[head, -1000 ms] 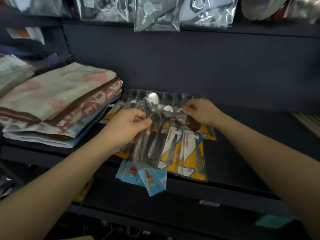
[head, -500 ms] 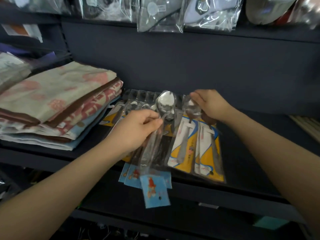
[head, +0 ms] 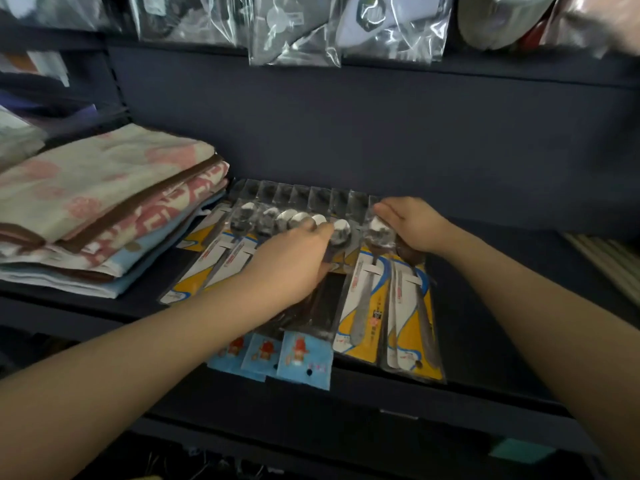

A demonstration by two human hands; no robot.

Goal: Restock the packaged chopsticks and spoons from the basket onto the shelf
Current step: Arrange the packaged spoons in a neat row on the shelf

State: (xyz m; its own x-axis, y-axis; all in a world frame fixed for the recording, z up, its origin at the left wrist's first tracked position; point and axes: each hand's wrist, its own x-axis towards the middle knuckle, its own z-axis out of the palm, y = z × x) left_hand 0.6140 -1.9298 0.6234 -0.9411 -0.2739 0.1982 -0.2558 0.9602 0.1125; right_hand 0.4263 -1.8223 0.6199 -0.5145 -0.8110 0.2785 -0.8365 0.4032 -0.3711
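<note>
We are laying spoon packs down on the shelf (head: 485, 306), well into the placing step, and the basket is nowhere in our view. Our left hand (head: 294, 268) is pressing flat over a dark pack with a blue card end (head: 304, 358), its fingers curling at the neck of the spoon bowl (head: 341, 230); we are judging that grip to be closed on this pack, though the palm is hiding the contact. Just to the right of that grip, our right hand (head: 414, 225) is resting on the top ends of two yellow-card spoon packs (head: 363, 306), fingers curved down over the bowl there; whether that grip is pinching the plastic or only pushing on it we cannot tell. To the left of the left grip a row of spoon packs (head: 263, 220) is already lying fanned with bowls toward the back of the shelf, and further left a stack of folded towels (head: 104, 202) is sitting on the same shelf. Below both grips the blue card ends are hanging out past the front edge of the shelf. The next move, as we are reading it, is calling for sliding the dark pack back toward the rear wall so it is lining up with the row, nudging the yellow packs alongside it, then letting go and reaching for more stock.
</note>
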